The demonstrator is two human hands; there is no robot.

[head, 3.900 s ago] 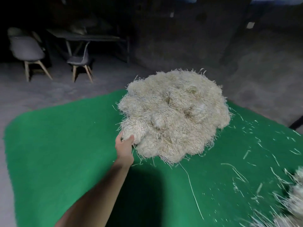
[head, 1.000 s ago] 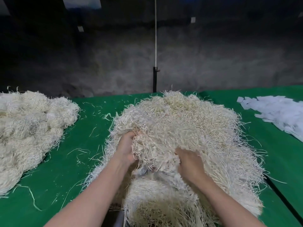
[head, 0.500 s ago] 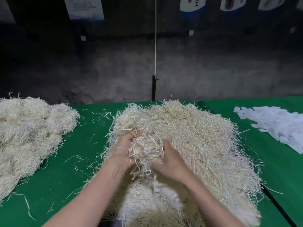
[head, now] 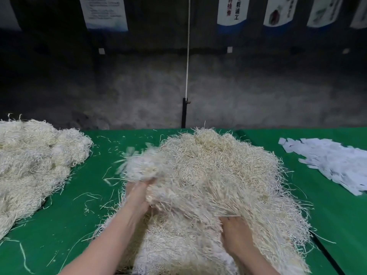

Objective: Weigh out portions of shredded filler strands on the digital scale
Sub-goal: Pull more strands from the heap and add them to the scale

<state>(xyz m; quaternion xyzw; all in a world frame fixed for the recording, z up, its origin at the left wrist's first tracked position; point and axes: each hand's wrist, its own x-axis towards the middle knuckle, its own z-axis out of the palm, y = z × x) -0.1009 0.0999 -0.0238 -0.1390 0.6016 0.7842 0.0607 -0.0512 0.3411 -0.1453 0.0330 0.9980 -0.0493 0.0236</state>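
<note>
Green table (head: 65, 195) bearing the central heap of filler strands (head: 218, 165): left hand (head: 138, 192) grips a blurred tuft (head: 143, 167), right hand (head: 235, 233) lies buried with its grip unreadable, and with no scale visible, weighing appears not yet begun.

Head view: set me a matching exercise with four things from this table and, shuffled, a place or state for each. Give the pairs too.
1 left hand
2 right hand
3 white paper slips
4 untouched strand pile

A far right of the green cloth
B grips a raised strand clump
C fingertips under the big strand heap
D left end of the green cloth

Pairs: 1-B, 2-C, 3-A, 4-D.
</note>
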